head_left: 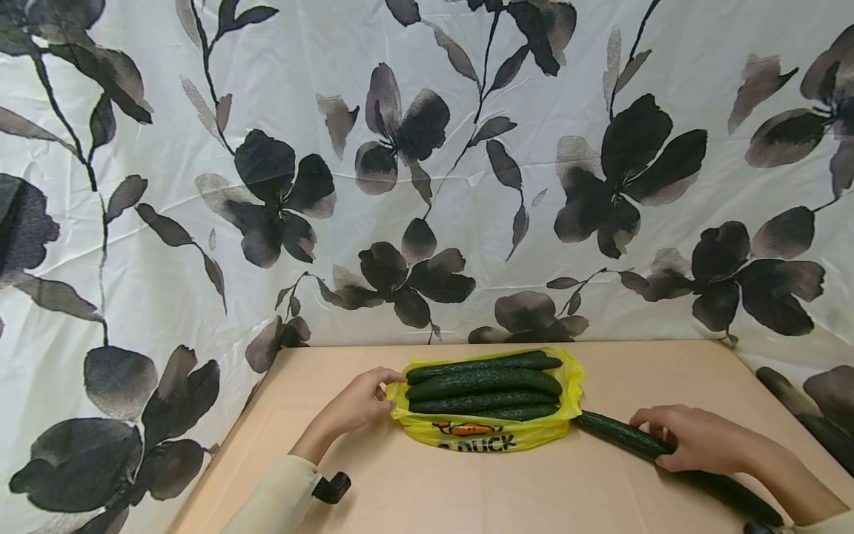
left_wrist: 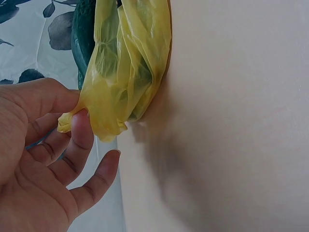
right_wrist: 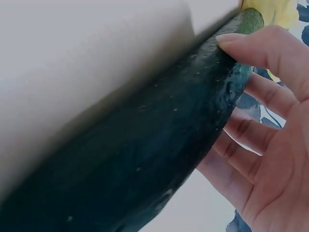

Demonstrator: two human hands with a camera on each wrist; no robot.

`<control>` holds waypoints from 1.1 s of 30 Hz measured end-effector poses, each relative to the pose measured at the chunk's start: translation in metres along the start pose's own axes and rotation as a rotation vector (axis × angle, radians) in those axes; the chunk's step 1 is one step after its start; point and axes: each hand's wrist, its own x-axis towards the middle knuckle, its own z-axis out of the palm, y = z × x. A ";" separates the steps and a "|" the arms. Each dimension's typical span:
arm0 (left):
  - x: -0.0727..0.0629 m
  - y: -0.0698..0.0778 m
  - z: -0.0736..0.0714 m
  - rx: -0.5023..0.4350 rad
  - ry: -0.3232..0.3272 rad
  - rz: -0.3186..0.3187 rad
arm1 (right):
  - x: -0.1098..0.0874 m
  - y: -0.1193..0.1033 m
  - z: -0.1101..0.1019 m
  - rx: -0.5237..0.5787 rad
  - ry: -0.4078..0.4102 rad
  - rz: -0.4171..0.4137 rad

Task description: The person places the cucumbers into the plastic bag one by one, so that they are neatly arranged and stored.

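Observation:
A yellow plastic bag [head_left: 490,437] lies on the table with several dark green cucumbers [head_left: 483,382] side by side in its wide mouth. At the bag's left end my left hand [head_left: 360,404] pinches the plastic edge between thumb and fingers, as the left wrist view shows on the bag [left_wrist: 111,96]. My right hand [head_left: 707,441] holds another long cucumber [head_left: 617,432] to the right of the bag, thumb on one side and fingers on the other. This cucumber [right_wrist: 140,130] slants across the tabletop, its far tip close to the bag's right end. My right palm covers its middle in the head view.
The light beige tabletop [head_left: 414,489] reaches back to a white cloth [head_left: 520,289] with dark flowers. Beyond the right table edge, dark green elongated shapes [head_left: 823,437] lie partly cut off by the frame. A black wrist device [head_left: 331,488] sits at the left cuff.

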 end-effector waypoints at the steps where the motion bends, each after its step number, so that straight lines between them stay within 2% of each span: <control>1: 0.000 0.000 0.000 0.002 0.000 -0.001 | -0.001 0.001 -0.001 -0.004 0.001 -0.004; 4: 0.001 -0.001 0.001 0.006 0.001 -0.001 | -0.003 0.003 -0.004 -0.022 0.009 -0.015; 10: 0.001 0.000 0.002 0.008 0.000 -0.006 | -0.007 0.003 -0.018 -0.046 0.017 0.016; 18: 0.000 0.001 0.002 0.011 -0.006 -0.016 | -0.014 -0.001 -0.042 -0.115 0.076 0.025; 25: 0.001 0.002 0.002 0.009 -0.012 -0.025 | -0.012 -0.009 -0.059 -0.147 0.158 -0.029; 33: 0.002 0.004 0.001 0.012 -0.010 -0.029 | 0.008 -0.036 -0.072 -0.158 0.204 -0.134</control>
